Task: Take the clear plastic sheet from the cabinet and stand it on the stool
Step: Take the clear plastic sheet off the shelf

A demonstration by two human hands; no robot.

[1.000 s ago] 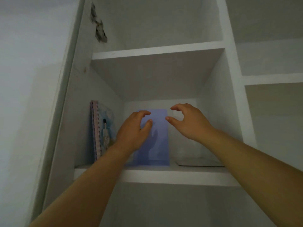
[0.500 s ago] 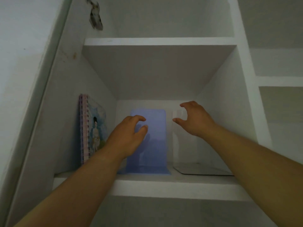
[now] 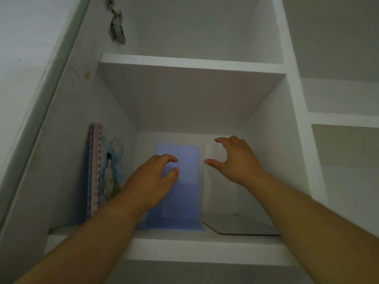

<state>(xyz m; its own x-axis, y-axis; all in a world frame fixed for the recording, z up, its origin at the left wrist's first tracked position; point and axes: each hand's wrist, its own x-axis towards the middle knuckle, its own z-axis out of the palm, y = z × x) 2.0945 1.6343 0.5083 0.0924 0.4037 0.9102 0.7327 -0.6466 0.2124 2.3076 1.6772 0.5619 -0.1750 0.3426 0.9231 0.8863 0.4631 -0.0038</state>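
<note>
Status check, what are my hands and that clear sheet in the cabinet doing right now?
Right hand open, fingers curled at clear plastic sheet, grip unconfirmed. Left hand open before blue sheet. Clear sheet upright on shelf. Nothing blocking.

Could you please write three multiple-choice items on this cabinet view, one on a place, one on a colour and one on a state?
1. Where does the spiral notebook stand?
A. At the left wall of the compartment
B. Flat at the shelf's right end
C. On the shelf above

2. What colour is the sheet behind the left hand?
A. Red
B. Blue
C. Green

3. How is the right hand at the clear plastic sheet?
A. A closed fist
B. Flat on the shelf board
C. Open, fingers curled at its top edge

Answers:
1 A, its pink spiral binding rises upright by the left wall.
2 B, the blue sheet stands mid-shelf.
3 C, thumb and fingers are spread around the upper corner, not yet clearly clamped.
</note>
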